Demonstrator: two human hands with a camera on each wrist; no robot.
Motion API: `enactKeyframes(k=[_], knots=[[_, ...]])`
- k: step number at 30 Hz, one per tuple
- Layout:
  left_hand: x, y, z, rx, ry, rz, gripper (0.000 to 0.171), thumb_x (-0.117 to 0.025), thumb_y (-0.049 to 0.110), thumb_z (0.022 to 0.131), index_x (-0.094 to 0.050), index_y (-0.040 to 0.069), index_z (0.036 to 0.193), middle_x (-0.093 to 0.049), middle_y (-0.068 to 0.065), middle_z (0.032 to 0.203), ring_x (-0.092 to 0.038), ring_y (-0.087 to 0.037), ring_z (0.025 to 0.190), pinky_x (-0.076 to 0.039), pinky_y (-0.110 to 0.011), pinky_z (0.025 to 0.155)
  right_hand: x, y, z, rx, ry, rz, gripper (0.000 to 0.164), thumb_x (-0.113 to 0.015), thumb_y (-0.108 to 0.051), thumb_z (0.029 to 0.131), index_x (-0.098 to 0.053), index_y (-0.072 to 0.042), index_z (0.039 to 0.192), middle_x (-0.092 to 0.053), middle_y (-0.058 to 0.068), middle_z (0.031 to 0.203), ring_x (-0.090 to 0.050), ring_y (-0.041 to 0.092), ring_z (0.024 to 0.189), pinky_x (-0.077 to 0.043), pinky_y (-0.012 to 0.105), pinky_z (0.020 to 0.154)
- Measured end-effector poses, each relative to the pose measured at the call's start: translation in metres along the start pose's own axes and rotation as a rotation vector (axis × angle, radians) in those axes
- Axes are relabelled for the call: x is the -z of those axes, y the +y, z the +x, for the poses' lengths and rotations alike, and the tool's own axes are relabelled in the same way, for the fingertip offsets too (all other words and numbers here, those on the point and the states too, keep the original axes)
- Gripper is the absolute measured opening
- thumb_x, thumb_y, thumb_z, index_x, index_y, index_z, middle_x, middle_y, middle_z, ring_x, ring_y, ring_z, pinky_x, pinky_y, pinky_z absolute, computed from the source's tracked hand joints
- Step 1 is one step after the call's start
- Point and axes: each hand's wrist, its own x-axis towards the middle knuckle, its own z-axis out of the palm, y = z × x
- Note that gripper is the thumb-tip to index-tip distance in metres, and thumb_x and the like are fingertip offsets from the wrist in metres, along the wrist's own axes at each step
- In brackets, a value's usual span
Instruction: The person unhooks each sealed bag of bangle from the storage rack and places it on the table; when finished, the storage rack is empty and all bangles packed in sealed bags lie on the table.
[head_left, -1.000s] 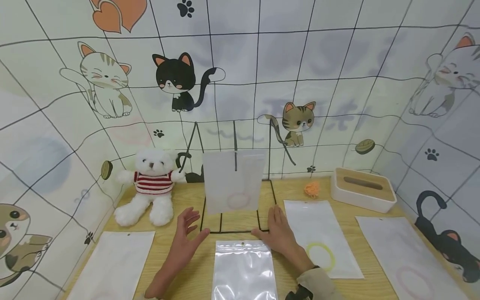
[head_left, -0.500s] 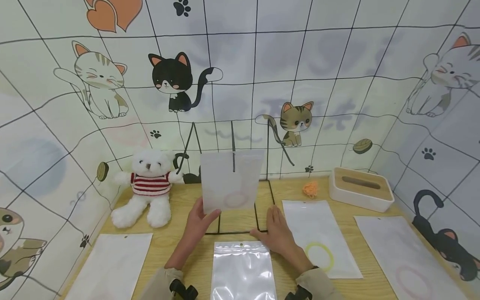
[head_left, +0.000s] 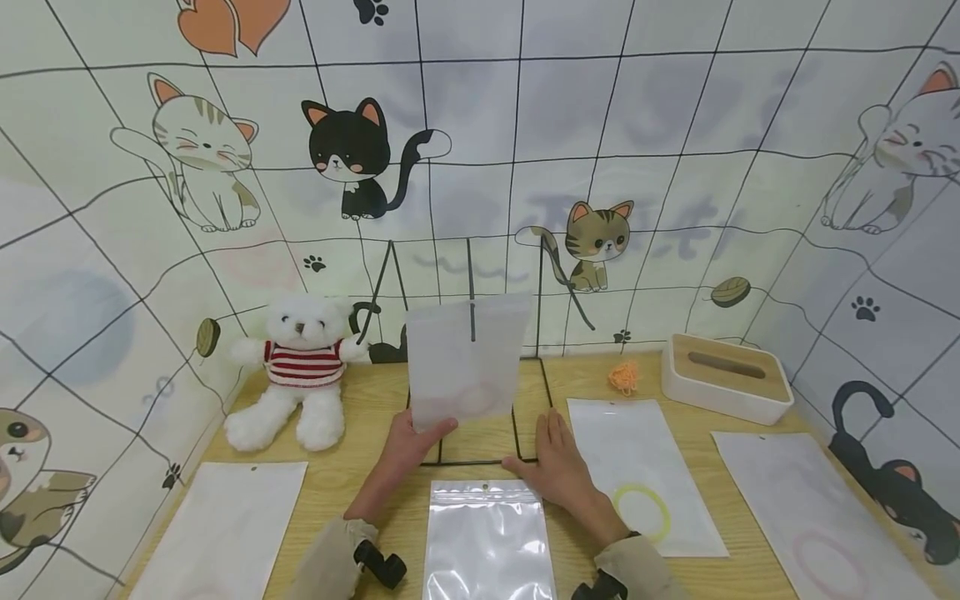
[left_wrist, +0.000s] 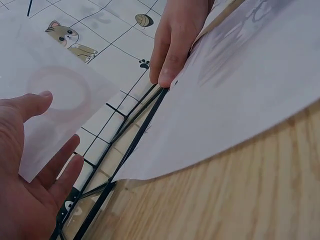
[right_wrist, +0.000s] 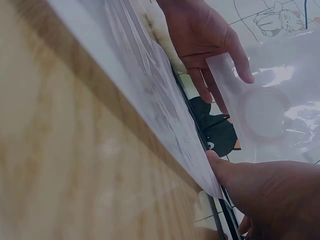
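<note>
A clear zip bag [head_left: 457,350] with a faint pink ring in it hangs from the middle prong of a black wire display rack [head_left: 468,463]. My left hand [head_left: 408,446] holds the bag's lower left corner, the thumb in front and the fingers behind, as the left wrist view [left_wrist: 30,165] also shows. Flat against the rack's front right corner rests my right hand [head_left: 558,471], its fingers straight along the side bar and its thumb at the front bar. A shiny zip bag [head_left: 487,542] lies on the table just before the rack.
Right of the rack lie a bag with a yellow ring [head_left: 622,442] and one with a pink ring [head_left: 780,483]. Another bag [head_left: 232,517] lies at left. A white teddy bear [head_left: 303,367], an orange tangle [head_left: 623,378] and a tissue box [head_left: 727,379] stand behind.
My left hand has moved up and right from beside the rack onto the hanging bag's lower corner, and the bag's bottom has shifted slightly. My right hand stays on the rack.
</note>
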Motion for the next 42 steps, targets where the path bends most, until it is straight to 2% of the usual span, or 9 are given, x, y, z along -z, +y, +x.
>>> enactKeyframes(k=[10,14,18,21,26,33,42], knots=[[-0.003,-0.002,-0.004,-0.030,0.013,-0.020,0.033,-0.075,0.014,0.090,-0.068,0.003,0.120,-0.072,-0.016,0.116,-0.063,-0.014,0.095,-0.052,-0.026,0.080,-0.001,-0.001,0.001,0.009,0.003,-0.004,0.105,-0.062,-0.059,0.092,-0.017,0.011,0.155,-0.005,0.031,0.164,-0.005,0.045,0.153,-0.023,0.059,0.120],[-0.008,0.003,-0.007,-0.023,-0.004,-0.005,0.035,-0.073,0.017,0.092,-0.065,0.003,0.123,-0.070,-0.015,0.118,-0.063,-0.014,0.099,-0.052,-0.029,0.083,-0.001,0.000,-0.002,0.009,0.013,-0.008,0.104,-0.063,-0.058,0.091,-0.018,0.012,0.154,-0.007,0.032,0.163,-0.007,0.046,0.152,-0.024,0.059,0.119],[-0.013,0.008,-0.009,-0.028,-0.010,-0.039,0.031,-0.067,0.019,0.097,-0.065,0.001,0.121,-0.070,-0.017,0.118,-0.066,-0.021,0.105,-0.056,-0.037,0.090,0.000,0.001,-0.002,0.008,0.008,-0.018,0.105,-0.061,-0.060,0.092,-0.017,0.012,0.154,-0.006,0.032,0.163,-0.006,0.045,0.153,-0.023,0.057,0.120],[-0.016,0.009,-0.008,-0.029,0.023,-0.044,0.028,-0.064,0.020,0.098,-0.068,-0.001,0.115,-0.072,-0.018,0.113,-0.067,-0.022,0.103,-0.056,-0.039,0.090,0.000,0.001,-0.002,0.013,0.010,-0.006,0.105,-0.061,-0.060,0.092,-0.017,0.012,0.154,-0.006,0.032,0.163,-0.006,0.045,0.153,-0.023,0.058,0.121],[-0.017,0.012,-0.009,0.008,0.075,-0.035,0.028,-0.066,0.022,0.097,-0.068,-0.003,0.109,-0.073,-0.017,0.106,-0.062,-0.014,0.093,-0.052,-0.030,0.085,0.000,0.000,-0.001,0.015,0.006,-0.001,0.105,-0.062,-0.060,0.091,-0.017,0.012,0.154,-0.007,0.032,0.163,-0.006,0.046,0.153,-0.023,0.058,0.120],[-0.017,0.013,-0.011,0.046,0.068,-0.091,0.028,-0.064,0.024,0.098,-0.065,-0.002,0.108,-0.070,-0.014,0.105,-0.061,-0.013,0.096,-0.048,-0.029,0.089,-0.002,0.002,0.000,0.017,0.009,-0.019,0.106,-0.061,-0.061,0.091,-0.018,0.012,0.154,-0.008,0.032,0.163,-0.007,0.046,0.153,-0.022,0.057,0.121],[-0.017,0.015,-0.015,0.033,0.060,-0.109,0.028,-0.061,0.023,0.100,-0.064,-0.002,0.112,-0.070,-0.011,0.107,-0.064,-0.011,0.098,-0.049,-0.026,0.089,0.000,0.001,-0.001,0.007,0.000,0.006,0.105,-0.063,-0.058,0.091,-0.016,0.013,0.154,-0.006,0.033,0.163,-0.005,0.046,0.153,-0.020,0.057,0.121]])
